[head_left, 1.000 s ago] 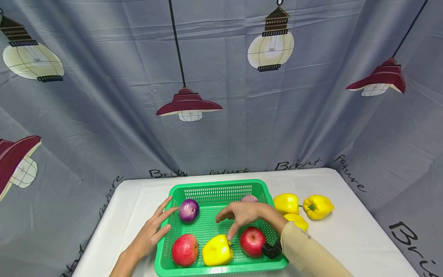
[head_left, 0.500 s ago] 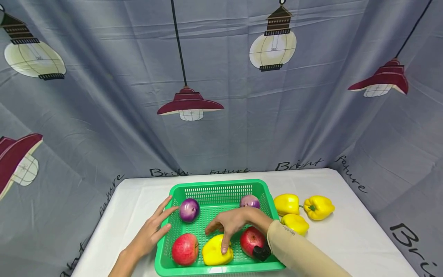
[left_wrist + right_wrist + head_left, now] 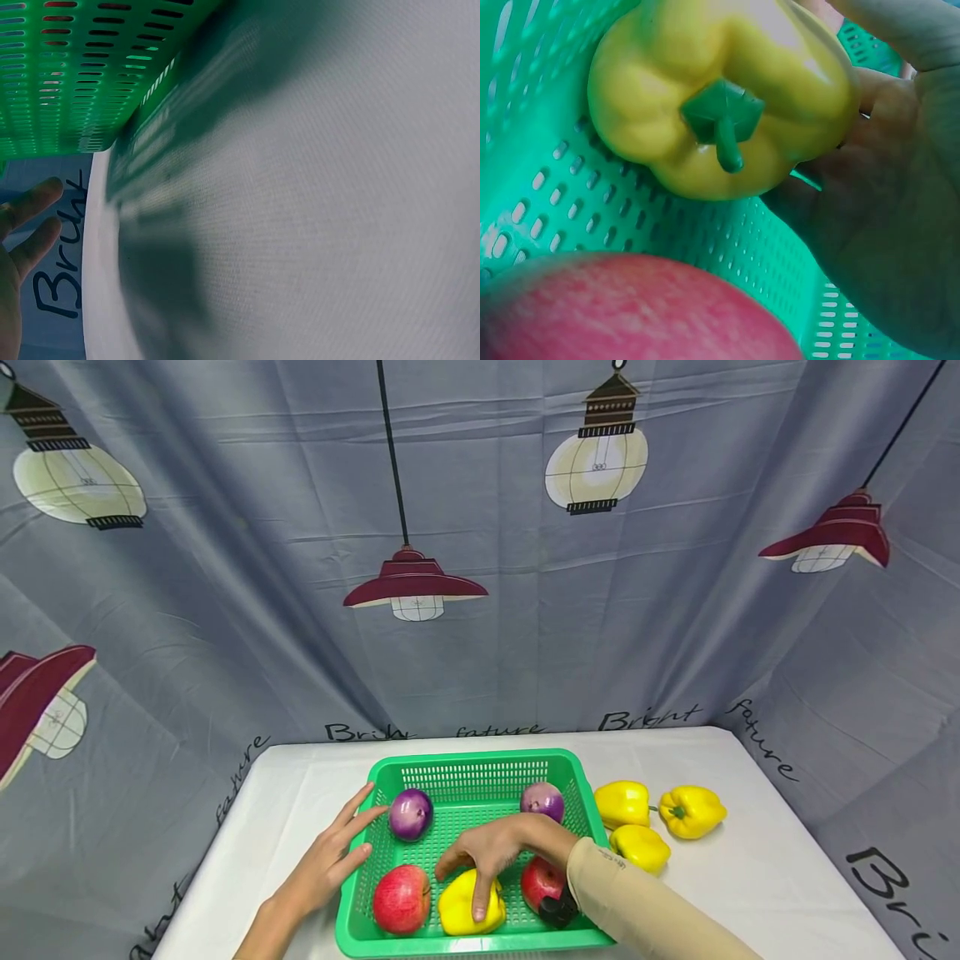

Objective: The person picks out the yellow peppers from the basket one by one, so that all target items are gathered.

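My right hand (image 3: 483,850) reaches into the green plastic basket (image 3: 472,758) and grips a yellow bell pepper (image 3: 459,907) near the front wall. The thumb lies over the pepper's near right side; the other fingers bend round its far side, partly hidden. In the right wrist view the pepper's green stem (image 3: 726,124) faces the camera, and a red apple (image 3: 630,315) lies close by. My left hand (image 3: 326,860) is at the basket's left rim, fingers spread and fairly straight. The left wrist view catches only some of its fingers (image 3: 37,244) beside the basket wall.
Inside the basket are a red apple (image 3: 401,900) at front left, another apple (image 3: 540,881) partly behind the right wrist, and purple onions (image 3: 410,815) at both sides. Several yellow peppers (image 3: 692,811) lie on the white table (image 3: 750,877) to the right. A grey curtain (image 3: 480,668) hangs behind.
My right hand has moved left and down onto the yellow pepper and closed its fingers round it. The right onion has come into fuller view. My left hand has stayed put.
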A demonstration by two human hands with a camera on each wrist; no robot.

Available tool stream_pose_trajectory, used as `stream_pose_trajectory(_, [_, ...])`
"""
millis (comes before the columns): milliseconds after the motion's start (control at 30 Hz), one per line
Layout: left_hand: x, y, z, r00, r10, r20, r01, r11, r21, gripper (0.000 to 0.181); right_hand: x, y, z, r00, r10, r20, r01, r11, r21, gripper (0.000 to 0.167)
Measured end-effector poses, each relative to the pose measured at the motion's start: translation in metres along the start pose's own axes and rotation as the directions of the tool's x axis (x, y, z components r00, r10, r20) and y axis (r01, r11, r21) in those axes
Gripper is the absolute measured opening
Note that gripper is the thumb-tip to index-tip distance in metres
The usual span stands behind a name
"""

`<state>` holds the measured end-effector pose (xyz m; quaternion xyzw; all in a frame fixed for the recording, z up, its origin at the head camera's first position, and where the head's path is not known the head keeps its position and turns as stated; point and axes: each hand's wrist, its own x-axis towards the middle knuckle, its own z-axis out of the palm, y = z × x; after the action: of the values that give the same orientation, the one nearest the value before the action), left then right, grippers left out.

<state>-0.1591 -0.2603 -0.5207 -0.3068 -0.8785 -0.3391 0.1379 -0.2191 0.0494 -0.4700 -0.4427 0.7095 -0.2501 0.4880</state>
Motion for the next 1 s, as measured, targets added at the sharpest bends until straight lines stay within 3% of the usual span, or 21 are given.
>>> stream_pose_trajectory(200, [0.0,0.0,0.0,1.0,0.001,0.002,-0.001,1.0,-0.001,0.053,-0.001,0.002,0.003,1.0,-0.009,0.007,0.009,0.999,0.036,0.053])
stream_pose_trajectory(733, [0.0,0.002,0.0,1.0,-0.004,0.004,0.004,1.0,0.007,0.055,-0.01,-0.013,-0.01,0.989,-0.111,-0.101,0.106,0.993,-0.055,0.056])
stream_pose_trajectory(867, [0.0,0.0,0.002,1.0,0.009,-0.002,-0.009,1.0,0.012,0.056,-0.02,-0.02,-0.01,0.978,-0.151,-0.144,0.127,0.979,-0.159,0.059])
stream_pose_trajectory(1000, [0.0,-0.001,0.002,1.0,0.012,-0.013,-0.012,1.0,0.01,0.056,-0.034,-0.032,-0.011,0.952,-0.165,-0.257,0.115,0.973,-0.2,0.063])
